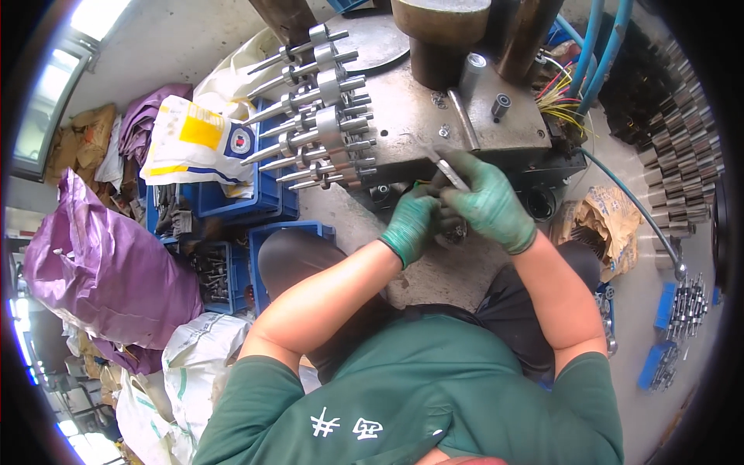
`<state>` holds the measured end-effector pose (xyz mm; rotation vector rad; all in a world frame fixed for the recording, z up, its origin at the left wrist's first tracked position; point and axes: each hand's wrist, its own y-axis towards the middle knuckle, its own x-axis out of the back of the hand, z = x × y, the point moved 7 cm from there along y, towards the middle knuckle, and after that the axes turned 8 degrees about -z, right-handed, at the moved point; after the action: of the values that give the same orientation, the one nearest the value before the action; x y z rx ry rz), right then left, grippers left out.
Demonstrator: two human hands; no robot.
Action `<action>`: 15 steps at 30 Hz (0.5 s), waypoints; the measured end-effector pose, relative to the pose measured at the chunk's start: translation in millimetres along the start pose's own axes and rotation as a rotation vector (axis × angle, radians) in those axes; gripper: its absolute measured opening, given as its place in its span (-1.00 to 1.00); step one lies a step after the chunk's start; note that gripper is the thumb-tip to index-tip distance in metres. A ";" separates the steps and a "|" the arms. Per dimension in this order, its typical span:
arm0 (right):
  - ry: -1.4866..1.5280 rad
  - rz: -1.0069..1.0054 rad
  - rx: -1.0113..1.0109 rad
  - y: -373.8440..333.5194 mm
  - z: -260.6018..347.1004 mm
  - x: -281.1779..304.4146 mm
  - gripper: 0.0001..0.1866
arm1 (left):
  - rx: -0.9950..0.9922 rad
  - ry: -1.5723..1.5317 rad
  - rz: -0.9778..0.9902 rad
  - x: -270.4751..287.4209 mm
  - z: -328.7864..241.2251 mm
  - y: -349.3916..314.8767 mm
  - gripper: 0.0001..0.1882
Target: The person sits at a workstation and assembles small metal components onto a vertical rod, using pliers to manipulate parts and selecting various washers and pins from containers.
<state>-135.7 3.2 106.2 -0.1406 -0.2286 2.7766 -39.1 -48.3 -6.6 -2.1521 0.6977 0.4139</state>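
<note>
1. Green gloves (502,211) cover both of the person's hands — the left hand (415,221) and the right hand (487,195) — which we see close together at the near edge of a heavy steel block (407,116).
2. Between the bent fingers of the right hand we see a slim metal rod (452,174), held in a narrow pinch and slanting, its far end pointing up and left toward the block.
3. We see the left hand half curled, its fingertips just beside the right hand's; whether it grips anything, we cannot tell.
4. On the block we find a longer steel bar (463,120) lying flat, a tall metal cylinder (473,75), a shorter cylinder with a hole (502,106) and some small metal pieces (444,130).
5. Along the block's left side we see a row of stepped metal shafts (329,128) with thick collars.
6. Farther left we notice a white sack (174,143) with yellow and blue print, blue crates (288,203) and a bulging purple sack (101,267).
7. To the right we see yellow wires (559,102), blue hoses (595,50), a crumpled brown paper bag (616,232) and stacked metal cylinders (682,159).
</note>
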 end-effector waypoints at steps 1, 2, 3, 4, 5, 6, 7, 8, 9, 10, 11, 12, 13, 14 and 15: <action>-0.067 0.011 0.134 4.8 3.7 -14.7 -0.31 | 0.069 -0.146 0.082 10.3 18.1 17.3 -0.59; -0.033 0.004 0.122 2.8 6.7 -25.3 -0.30 | 0.091 -0.156 0.122 13.6 30.7 22.3 -0.60; -0.034 0.001 0.134 1.0 10.8 -31.0 -0.31 | 0.102 -0.151 0.162 10.3 35.2 23.4 -0.61; -0.034 -0.001 0.145 -0.8 14.3 -36.2 -0.32 | 0.098 -0.116 0.197 8.1 38.5 24.7 -0.61; 0.011 -0.028 0.172 -3.9 18.8 -40.9 -0.32 | 0.107 -0.081 0.232 7.9 41.4 25.3 -0.60; 0.010 -0.037 0.175 -3.7 18.6 -40.7 -0.33 | 0.129 -0.026 0.305 -2.2 41.6 22.3 -0.58; 0.010 -0.046 0.178 -2.9 18.0 -40.7 -0.33 | 0.095 0.065 0.321 -6.0 37.8 20.3 -0.57; 0.011 -0.054 0.180 -1.7 17.9 -40.9 -0.34 | 0.061 0.157 0.335 -9.2 33.8 18.1 -0.57; -0.009 -0.062 0.209 -1.6 21.2 -40.9 -0.34 | 0.028 0.244 0.350 -9.9 32.8 17.2 -0.56; 0.010 -0.051 0.194 -0.3 21.8 -41.7 -0.35 | -0.024 0.229 0.380 -11.1 28.6 14.8 -0.56; 0.030 -0.041 0.178 1.4 22.4 -42.4 -0.35 | -0.075 0.214 0.411 -11.8 24.8 11.4 -0.55; 0.037 -0.026 0.162 1.9 23.2 -42.9 -0.34 | -0.071 0.153 0.403 -11.5 24.4 10.4 -0.55; 0.045 -0.011 0.146 2.8 24.3 -43.5 -0.33 | -0.068 0.092 0.395 -11.0 23.4 9.9 -0.55; 0.043 0.007 0.132 2.9 26.6 -44.0 -0.30 | -0.010 -0.012 0.348 -10.6 26.1 11.8 -0.55; 0.028 0.020 0.133 3.6 28.2 -43.4 -0.29 | 0.004 -0.015 0.307 -8.6 30.5 17.4 -0.56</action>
<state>-99.8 -19.4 136.3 -0.1493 -0.0349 2.7970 -58.1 -30.2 -31.5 -2.0398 1.0240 0.5875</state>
